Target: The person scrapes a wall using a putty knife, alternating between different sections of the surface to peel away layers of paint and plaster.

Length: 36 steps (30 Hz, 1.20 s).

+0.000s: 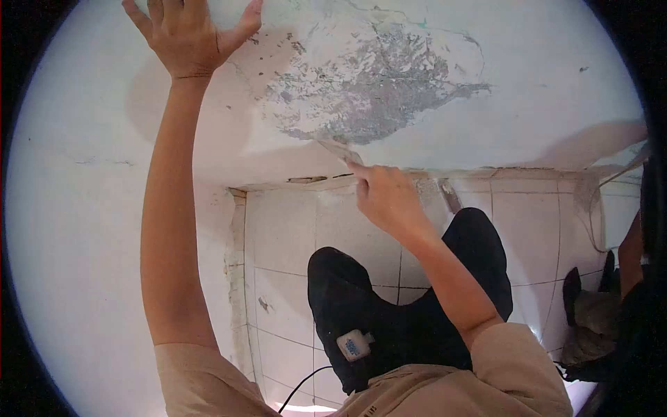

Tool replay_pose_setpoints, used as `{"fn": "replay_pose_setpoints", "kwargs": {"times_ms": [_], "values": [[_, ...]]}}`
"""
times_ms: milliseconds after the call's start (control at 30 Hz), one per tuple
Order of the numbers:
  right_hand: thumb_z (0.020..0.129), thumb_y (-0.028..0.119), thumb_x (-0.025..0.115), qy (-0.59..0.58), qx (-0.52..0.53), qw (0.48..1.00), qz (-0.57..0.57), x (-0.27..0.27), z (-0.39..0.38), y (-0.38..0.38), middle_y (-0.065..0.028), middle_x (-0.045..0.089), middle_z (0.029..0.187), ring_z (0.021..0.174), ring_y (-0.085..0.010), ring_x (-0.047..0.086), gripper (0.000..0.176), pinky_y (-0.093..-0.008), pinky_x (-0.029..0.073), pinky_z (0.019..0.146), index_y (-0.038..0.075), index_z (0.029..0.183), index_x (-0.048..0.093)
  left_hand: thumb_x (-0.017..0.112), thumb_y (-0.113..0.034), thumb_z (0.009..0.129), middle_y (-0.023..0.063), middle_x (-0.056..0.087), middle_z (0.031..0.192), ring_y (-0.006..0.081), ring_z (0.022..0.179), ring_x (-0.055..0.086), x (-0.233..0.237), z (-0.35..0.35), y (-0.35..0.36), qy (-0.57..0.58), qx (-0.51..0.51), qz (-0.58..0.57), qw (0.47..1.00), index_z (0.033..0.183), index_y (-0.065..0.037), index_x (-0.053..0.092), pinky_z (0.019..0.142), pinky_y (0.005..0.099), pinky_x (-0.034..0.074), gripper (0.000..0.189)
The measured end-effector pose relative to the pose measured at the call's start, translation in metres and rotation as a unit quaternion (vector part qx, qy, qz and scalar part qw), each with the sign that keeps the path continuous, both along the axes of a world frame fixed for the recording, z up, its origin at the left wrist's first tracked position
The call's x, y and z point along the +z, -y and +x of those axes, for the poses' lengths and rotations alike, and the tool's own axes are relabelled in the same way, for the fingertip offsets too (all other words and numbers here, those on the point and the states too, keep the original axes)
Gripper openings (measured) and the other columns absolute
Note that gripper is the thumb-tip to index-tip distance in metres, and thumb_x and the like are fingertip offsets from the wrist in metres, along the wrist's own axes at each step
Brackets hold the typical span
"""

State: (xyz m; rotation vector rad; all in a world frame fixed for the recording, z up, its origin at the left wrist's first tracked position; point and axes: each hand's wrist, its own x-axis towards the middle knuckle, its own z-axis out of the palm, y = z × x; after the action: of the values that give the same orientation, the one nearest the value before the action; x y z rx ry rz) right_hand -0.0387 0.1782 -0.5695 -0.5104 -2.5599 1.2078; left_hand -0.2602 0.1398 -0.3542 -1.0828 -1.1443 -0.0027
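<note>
Left hand: the left hand [184, 38] lies with the palm toward the white painted wall [83, 229]; its fingers are spread wide, the thumb is stretched to the side, and some fingertips are cut by the upper border of the view. It grips nothing.
Right hand: the right hand [392, 198] is closed on one thin, flat, pale scraper [339, 149], with the index finger laid forward along it. The handle is hidden by the hand.
Scraper: it is in front of the wall, and its tip is at the lower edge of the grey, rough patch [389, 87]; I cannot tell how firmly it presses.
Patch: one large area, where grey material shows between remains of white coating.
Floor: pale square tiles [278, 292] with thin dark joints; one narrow, worn, brownish flat piece [450, 197] is near the right knee.
Person: two bent knees in black trousers [410, 333], two beige short sleeves [184, 375].
Lap: one small white box with blue print [355, 345], on the left thigh; one thin black cable [299, 389] is near it.
Right border: one other person's forearm [631, 254], partly visible.
</note>
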Motion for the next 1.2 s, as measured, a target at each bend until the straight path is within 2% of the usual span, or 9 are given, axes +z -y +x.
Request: {"fn": "replay_pose_setpoints", "kwargs": {"times_ms": [67,167,267,367,600,900,967,1067,1200], "values": [[0.076,0.009,0.05,-0.022,-0.017,0.998,0.055,-0.014,-0.017,0.011,-0.0238,0.06,0.078,0.073,-0.0392,0.061,0.028,-0.0455,0.05,0.068,0.005,0.101,0.062,0.039,-0.061,0.075,0.0151,0.023,0.146,0.0333,0.135,0.019,-0.001,-0.005,0.0,-0.006,-0.003,-0.005,1.0,0.14,-0.009,0.027,0.106,0.0559,0.009,0.084],[0.075,0.009,0.051,-0.031,-0.02,0.996,0.078,-0.007,-0.011,0.009,-0.0227,0.06,0.078,0.071,-0.0376,0.062,0.028,-0.0451,0.05,0.063,0.006,0.101,0.062,0.037,-0.062,0.076,0.0153,0.023,0.146,0.0335,0.135,0.019,0.0,-0.005,0.002,-0.018,0.0,0.0,1.0,0.14,-0.008,0.027,0.106,0.0562,0.009,0.085],[0.077,0.011,0.053,0.014,-0.002,0.997,0.075,0.02,0.019,0.011,-0.0195,0.06,0.075,0.072,-0.0348,0.061,0.035,-0.0436,0.05,0.066,0.01,0.111,0.061,0.037,-0.062,0.077,0.0154,0.023,0.146,0.0335,0.135,0.019,0.002,-0.004,-0.001,-0.028,0.0,0.001,1.0,0.14,-0.008,0.027,0.106,0.0562,0.009,0.084],[0.078,0.012,0.053,0.02,-0.013,0.996,0.085,-0.013,-0.008,0.011,-0.0191,0.058,0.075,0.07,-0.0346,0.061,0.036,-0.0426,0.05,0.065,0.013,0.112,0.061,0.036,-0.062,0.077,0.0155,0.023,0.145,0.0338,0.135,0.019,0.001,-0.003,-0.001,-0.029,-0.008,-0.003,1.0,0.14,-0.008,0.027,0.106,0.0565,0.009,0.084],[0.078,0.012,0.053,0.031,0.002,0.997,0.072,0.013,0.021,0.008,-0.0187,0.058,0.074,0.07,-0.0352,0.061,0.035,-0.0443,0.05,0.064,0.017,0.112,0.061,0.039,-0.063,0.075,0.0159,0.022,0.146,0.0343,0.135,0.018,0.0,0.0,0.0,0.004,0.002,-0.003,1.0,0.14,-0.007,0.026,0.106,0.0569,0.008,0.086],[0.079,0.013,0.052,-0.057,-0.033,0.994,0.085,0.004,0.0,0.007,-0.0191,0.058,0.075,0.071,-0.035,0.061,0.027,-0.0449,0.049,0.064,0.015,0.104,0.065,0.035,-0.064,0.077,0.0165,0.022,0.145,0.0353,0.135,0.018,-0.001,0.001,0.0,0.005,0.017,0.001,1.0,0.14,-0.007,0.026,0.106,0.0575,0.009,0.085],[0.074,0.01,0.052,-0.071,-0.023,0.994,0.078,0.017,0.007,0.005,-0.0194,0.06,0.077,0.066,-0.0365,0.061,0.017,-0.0436,0.05,0.058,0.004,0.087,0.063,0.035,-0.064,0.077,0.0165,0.022,0.145,0.0353,0.134,0.018,0.004,-0.005,-0.002,-0.015,0.01,-0.002,1.0,0.14,-0.007,0.026,0.106,0.0577,0.009,0.085],[0.075,0.01,0.053,0.049,-0.011,0.996,0.077,-0.025,-0.036,0.003,-0.0181,0.059,0.075,0.064,-0.0356,0.062,0.018,-0.0442,0.05,0.057,0.006,0.089,0.063,0.035,-0.064,0.077,0.0165,0.022,0.145,0.0355,0.134,0.018,0.0,-0.007,0.0,-0.027,0.006,0.0,1.0,0.14,-0.007,0.026,0.105,0.0582,0.01,0.086],[0.075,0.011,0.054,-0.029,-0.022,0.995,0.093,-0.027,-0.006,0.02,-0.0173,0.059,0.074,0.061,-0.0346,0.061,0.017,-0.0432,0.05,0.054,0.007,0.089,0.063,0.036,-0.064,0.076,0.0164,0.022,0.145,0.0358,0.134,0.019,0.001,-0.007,0.001,-0.017,0.016,-0.002,1.0,0.14,-0.007,0.026,0.105,0.0583,0.01,0.086]]}}
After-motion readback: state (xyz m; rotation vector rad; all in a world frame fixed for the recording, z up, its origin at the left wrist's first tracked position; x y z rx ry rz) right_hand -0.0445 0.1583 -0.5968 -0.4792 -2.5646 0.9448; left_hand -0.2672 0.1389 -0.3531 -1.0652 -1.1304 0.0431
